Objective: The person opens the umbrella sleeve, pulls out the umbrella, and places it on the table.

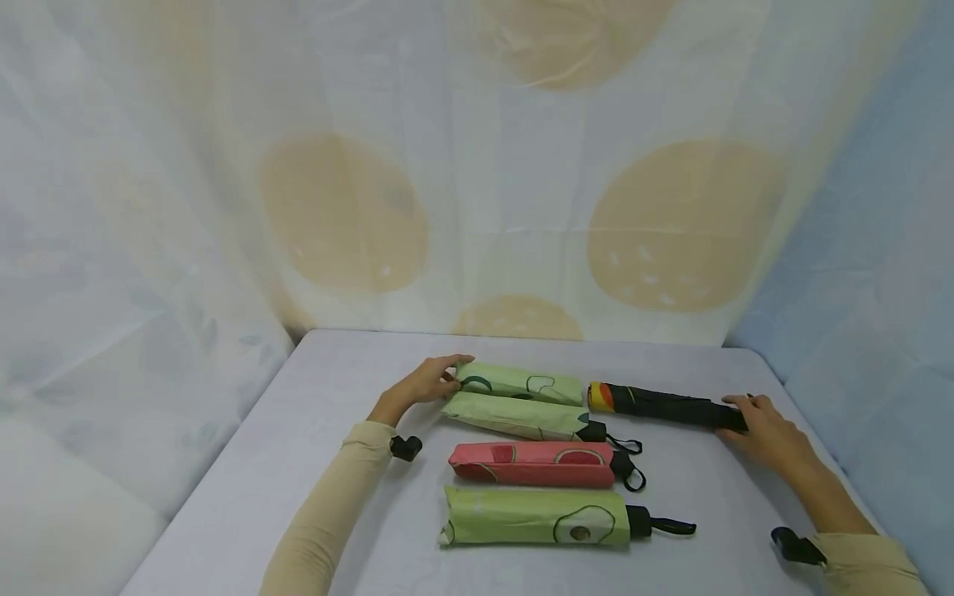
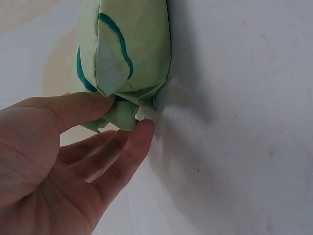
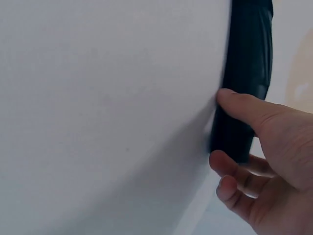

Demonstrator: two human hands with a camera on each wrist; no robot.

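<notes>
Fingers of the left hand (image 1: 426,382), left of centre in the head view, pinch the folded end of the far green umbrella (image 1: 520,382); in the left wrist view the thumb (image 2: 73,110) lies on top of the fabric flap and a fingertip (image 2: 142,132) sits under it. That is a hold on loose cloth only, so I judge that a pull could unfold the flap or let it slip free instead of moving the whole umbrella. The umbrella lies touching a second green one (image 1: 517,416) just below it, and dragging the first could carry the second along.

Lower in the middle of the frame lie a pink umbrella (image 1: 532,463) and a wide green one with an avocado print (image 1: 537,520), both apart from the hands on the grey table (image 1: 335,389). Their black wrist straps (image 1: 629,463) trail to the right and could snag a sleeve passing over.

At the right, the right hand (image 1: 768,430) grips the handle end of the black umbrella (image 1: 663,406), thumb (image 3: 244,105) on one side and curled fingers (image 3: 230,186) on the other. It lies near the table's right edge, so a sideways sweep might push it off.
</notes>
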